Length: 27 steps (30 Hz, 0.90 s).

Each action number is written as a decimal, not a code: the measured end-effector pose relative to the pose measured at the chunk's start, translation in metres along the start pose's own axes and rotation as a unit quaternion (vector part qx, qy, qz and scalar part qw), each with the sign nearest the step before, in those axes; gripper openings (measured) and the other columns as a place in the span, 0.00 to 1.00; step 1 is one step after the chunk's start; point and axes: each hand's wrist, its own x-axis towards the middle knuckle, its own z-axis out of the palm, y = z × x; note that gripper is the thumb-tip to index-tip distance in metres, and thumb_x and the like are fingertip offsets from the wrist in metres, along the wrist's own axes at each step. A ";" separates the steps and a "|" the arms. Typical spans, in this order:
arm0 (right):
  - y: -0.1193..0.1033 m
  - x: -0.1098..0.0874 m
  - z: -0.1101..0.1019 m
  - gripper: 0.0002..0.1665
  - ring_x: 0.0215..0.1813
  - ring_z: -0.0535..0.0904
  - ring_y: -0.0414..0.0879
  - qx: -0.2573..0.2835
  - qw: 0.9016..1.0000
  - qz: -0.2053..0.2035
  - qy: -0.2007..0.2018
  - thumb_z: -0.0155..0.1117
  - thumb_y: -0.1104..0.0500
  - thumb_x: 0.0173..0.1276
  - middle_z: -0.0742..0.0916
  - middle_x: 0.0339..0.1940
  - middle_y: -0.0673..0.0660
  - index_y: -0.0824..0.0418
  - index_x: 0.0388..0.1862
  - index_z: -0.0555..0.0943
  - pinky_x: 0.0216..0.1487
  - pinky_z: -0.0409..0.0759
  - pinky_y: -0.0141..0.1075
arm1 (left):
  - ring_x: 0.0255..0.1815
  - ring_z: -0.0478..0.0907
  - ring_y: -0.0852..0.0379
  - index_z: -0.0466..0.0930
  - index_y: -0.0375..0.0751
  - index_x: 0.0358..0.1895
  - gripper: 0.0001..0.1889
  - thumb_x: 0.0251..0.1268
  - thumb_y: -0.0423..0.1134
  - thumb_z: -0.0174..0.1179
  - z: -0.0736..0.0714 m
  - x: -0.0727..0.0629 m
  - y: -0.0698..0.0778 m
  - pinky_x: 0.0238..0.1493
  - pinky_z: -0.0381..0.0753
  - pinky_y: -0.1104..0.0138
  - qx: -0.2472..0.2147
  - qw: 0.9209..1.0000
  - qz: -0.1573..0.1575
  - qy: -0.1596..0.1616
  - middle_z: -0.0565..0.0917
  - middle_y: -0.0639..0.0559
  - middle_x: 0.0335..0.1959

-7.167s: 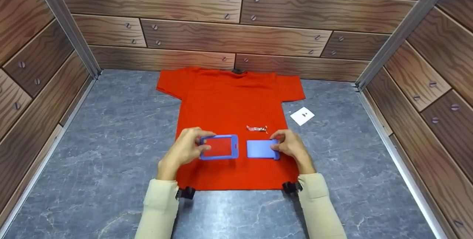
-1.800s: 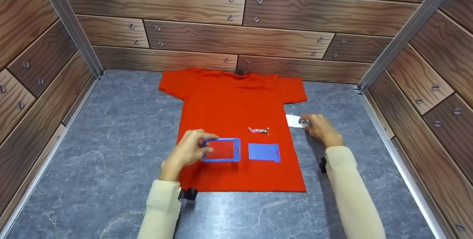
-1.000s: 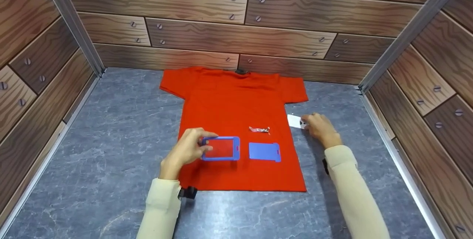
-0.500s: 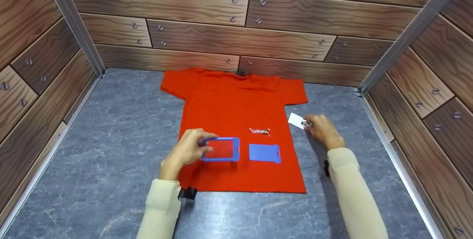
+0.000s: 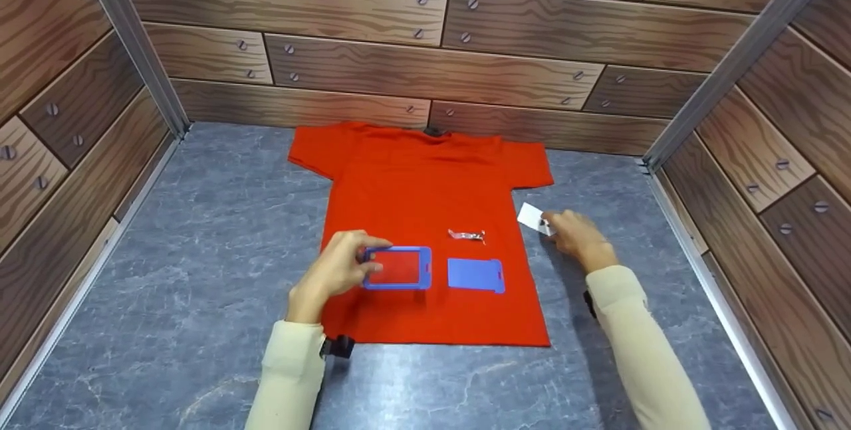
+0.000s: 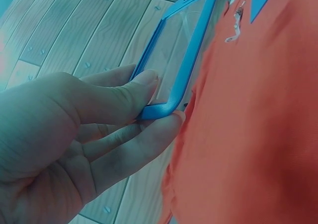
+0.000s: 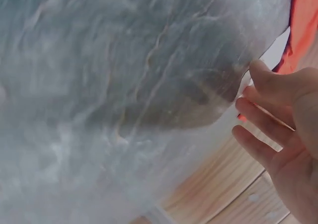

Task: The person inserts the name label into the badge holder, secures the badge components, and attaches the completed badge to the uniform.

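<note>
My left hand (image 5: 332, 274) pinches the left end of a blue badge holder frame (image 5: 425, 277), its clear window showing the red shirt beneath. In the left wrist view, thumb and fingers grip a corner of that frame (image 6: 188, 60). A flat blue back panel (image 5: 474, 275) with a slot at one end lies on the red T-shirt (image 5: 419, 184). Just above the panel is a small clear strap clip (image 5: 467, 236) with metal parts. Beside the shirt, my right hand (image 5: 577, 236) pinches the edge of a white card (image 5: 530, 215) with thumb and forefinger. Its dark print is partly hidden.
The T-shirt is spread on a grey marbled tabletop (image 5: 233, 217), its collar near the back wall. Wood-patterned walls (image 5: 346, 64) close in the back and sides, with metal posts (image 5: 725, 58) at the corners.
Earlier the right hand was on the blue panel; it has left that on the shirt and moved right to the card. The card has turned slightly under its fingers. The left hand stays put.
</note>
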 end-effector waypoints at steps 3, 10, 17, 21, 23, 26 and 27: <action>-0.006 0.001 -0.001 0.14 0.33 0.84 0.67 -0.036 0.999 -0.003 -0.008 0.70 0.72 0.60 0.87 0.32 0.70 0.67 0.45 0.82 0.32 0.82 0.58 | 0.33 0.74 0.55 0.89 0.42 0.55 0.18 0.61 0.28 0.72 0.000 0.000 0.000 0.34 0.77 0.68 0.000 1.000 0.006 0.002 0.87 0.44 0.36; -0.011 0.001 0.002 0.09 0.29 0.81 0.67 -0.068 0.997 -0.038 0.009 0.66 0.76 0.58 0.83 0.26 0.70 0.69 0.36 0.79 0.31 0.81 0.58 | 0.33 0.73 0.56 0.89 0.43 0.55 0.18 0.61 0.29 0.72 0.000 0.000 0.000 0.34 0.77 0.69 0.004 1.000 0.004 0.001 0.86 0.43 0.37; -0.008 0.002 0.000 0.08 0.29 0.80 0.67 -0.051 0.998 -0.019 -0.015 0.62 0.75 0.60 0.84 0.28 0.70 0.69 0.37 0.82 0.32 0.81 0.57 | 0.33 0.73 0.56 0.89 0.42 0.55 0.18 0.61 0.29 0.72 0.001 0.000 -0.001 0.34 0.78 0.68 0.000 1.000 -0.004 -0.001 0.85 0.46 0.35; -0.009 0.002 -0.003 0.10 0.28 0.80 0.65 -0.035 0.999 -0.006 -0.031 0.62 0.75 0.58 0.83 0.28 0.69 0.68 0.38 0.83 0.29 0.80 0.54 | 0.33 0.74 0.57 0.89 0.44 0.55 0.18 0.61 0.30 0.73 0.001 0.000 0.000 0.33 0.77 0.69 0.007 1.000 -0.007 -0.001 0.85 0.48 0.35; -0.009 0.002 -0.004 0.10 0.28 0.80 0.64 -0.036 0.999 -0.013 -0.029 0.64 0.75 0.55 0.83 0.26 0.68 0.68 0.36 0.83 0.28 0.79 0.52 | 0.33 0.74 0.57 0.89 0.46 0.55 0.18 0.61 0.31 0.73 0.000 0.001 0.001 0.33 0.77 0.69 0.011 1.000 -0.010 -0.001 0.85 0.49 0.35; -0.011 0.002 -0.003 0.09 0.27 0.80 0.64 -0.044 0.998 -0.028 -0.019 0.67 0.76 0.54 0.83 0.25 0.67 0.68 0.34 0.82 0.28 0.79 0.52 | 0.33 0.74 0.57 0.89 0.46 0.56 0.18 0.61 0.32 0.73 0.000 0.001 0.001 0.33 0.78 0.69 0.012 1.000 -0.017 -0.004 0.85 0.49 0.35; -0.011 0.002 -0.002 0.09 0.27 0.79 0.63 -0.046 0.998 -0.030 -0.016 0.67 0.76 0.54 0.82 0.25 0.67 0.68 0.33 0.82 0.28 0.79 0.52 | 0.34 0.75 0.57 0.89 0.46 0.56 0.18 0.62 0.32 0.73 0.000 0.001 0.001 0.34 0.79 0.69 0.011 1.000 -0.018 -0.004 0.85 0.49 0.35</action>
